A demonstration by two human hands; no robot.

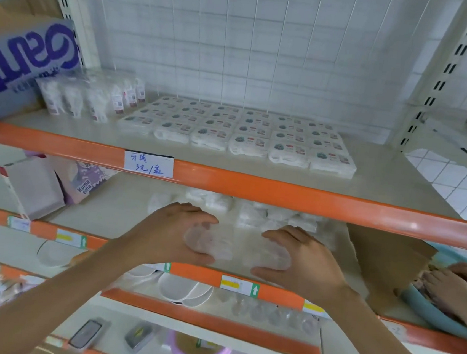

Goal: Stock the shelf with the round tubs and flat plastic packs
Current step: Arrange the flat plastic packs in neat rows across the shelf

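Both my hands reach onto the middle shelf (113,213), under the orange-edged upper shelf. My left hand (174,231) curls round a clear plastic pack (208,243). My right hand (301,259) grips a second clear pack (274,257). The two packs lie near the shelf's front edge, a small gap between them. Behind them, several white packs (265,215) are heaped at the back of the same shelf. On the upper shelf, flat white packs (242,133) lie in neat rows, and round clear tubs (90,98) stand to their left.
A blue and white carton (22,68) juts over the upper shelf's left end. A handwritten price label (148,164) hangs on the orange rail. Boxes (35,187) stand at the middle shelf's left, a cardboard box (384,262) at its right. Another person's hands (457,287) work in a blue basket.
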